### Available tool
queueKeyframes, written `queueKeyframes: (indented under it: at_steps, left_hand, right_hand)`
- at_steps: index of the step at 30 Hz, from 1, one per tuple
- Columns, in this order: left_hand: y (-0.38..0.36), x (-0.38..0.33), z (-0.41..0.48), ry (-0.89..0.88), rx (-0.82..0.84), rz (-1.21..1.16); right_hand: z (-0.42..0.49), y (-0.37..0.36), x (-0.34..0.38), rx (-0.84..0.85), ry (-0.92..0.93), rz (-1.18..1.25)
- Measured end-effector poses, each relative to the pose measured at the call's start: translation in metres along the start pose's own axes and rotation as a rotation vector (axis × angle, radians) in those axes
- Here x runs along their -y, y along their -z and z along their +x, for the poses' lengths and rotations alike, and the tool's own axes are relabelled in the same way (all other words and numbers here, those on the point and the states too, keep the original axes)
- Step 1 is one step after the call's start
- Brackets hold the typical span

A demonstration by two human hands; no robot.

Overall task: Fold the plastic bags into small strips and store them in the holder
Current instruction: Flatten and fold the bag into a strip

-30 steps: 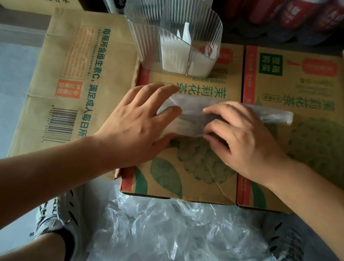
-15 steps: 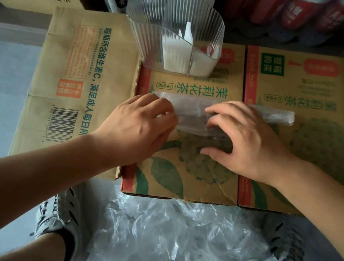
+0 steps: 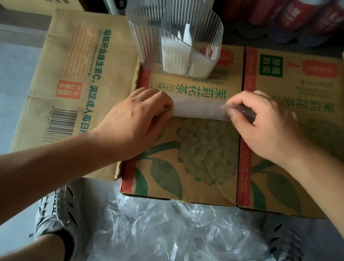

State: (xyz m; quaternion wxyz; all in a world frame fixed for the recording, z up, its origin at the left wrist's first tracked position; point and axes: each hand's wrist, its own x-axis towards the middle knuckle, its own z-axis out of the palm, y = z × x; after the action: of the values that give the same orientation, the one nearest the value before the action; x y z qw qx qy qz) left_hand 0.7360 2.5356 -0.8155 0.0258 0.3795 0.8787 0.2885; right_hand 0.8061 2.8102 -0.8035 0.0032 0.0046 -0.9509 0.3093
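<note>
A clear plastic bag (image 3: 198,108), folded into a narrow flat strip, lies across the top of a printed cardboard box (image 3: 184,163). My left hand (image 3: 134,116) grips the strip's left end with curled fingers. My right hand (image 3: 264,126) pinches the right part of the strip, its fingers bent over the plastic. Behind the strip stands the clear ribbed plastic holder (image 3: 175,38), with white folded pieces showing inside. The strip's right end is hidden under my right hand.
A heap of crumpled clear bags (image 3: 177,242) lies on the floor between my shoes. A second tea box (image 3: 301,84) sits to the right, a flat carton (image 3: 77,75) to the left, and red bottles (image 3: 294,11) stand behind.
The bag has been folded narrower, its lower edge brought up. Both hands went from lying flat on the plastic to curled grips at the strip's ends, and my right hand moved right.
</note>
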Motion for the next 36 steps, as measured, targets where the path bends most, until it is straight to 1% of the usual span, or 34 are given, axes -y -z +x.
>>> queueKeyframes:
  at_steps: [3, 6, 8, 11, 14, 17, 21, 26, 32, 36]
  left_hand:
    - [0.001, 0.001, 0.001, 0.029, 0.035, 0.024]
    - [0.001, 0.005, 0.001, -0.001, 0.05, 0.025]
    - [0.001, 0.007, 0.0, -0.008, 0.049, 0.024]
    - [0.001, 0.005, -0.001, 0.008, 0.039, 0.046]
    - [0.002, 0.003, 0.0, 0.022, 0.029, 0.09]
    - [0.005, 0.003, -0.001, 0.026, 0.015, 0.112]
    - [0.006, 0.003, 0.001, 0.029, 0.004, 0.102]
    - [0.006, 0.005, 0.007, 0.053, 0.011, 0.09]
    - [0.013, 0.003, 0.017, 0.166, 0.07, 0.05]
    - [0.017, 0.0, 0.024, 0.213, 0.112, 0.04]
  right_hand:
    - [0.005, 0.002, 0.002, 0.044, -0.027, 0.003]
    - [0.007, 0.004, 0.002, 0.076, -0.002, 0.003]
    - [0.006, 0.007, 0.004, 0.09, 0.057, 0.001]
    - [0.003, 0.004, 0.003, 0.069, 0.184, -0.067]
    - [0.0, -0.002, 0.001, 0.023, 0.228, -0.074]
    - [0.0, -0.004, -0.001, 0.005, 0.206, -0.046]
    - [0.002, -0.002, -0.007, 0.009, 0.131, -0.023]
    - [-0.002, 0.002, 0.001, 0.019, 0.091, 0.02]
    - [0.006, -0.001, 0.0, -0.005, 0.04, 0.043]
    - [0.014, -0.006, -0.002, -0.025, 0.049, -0.029]
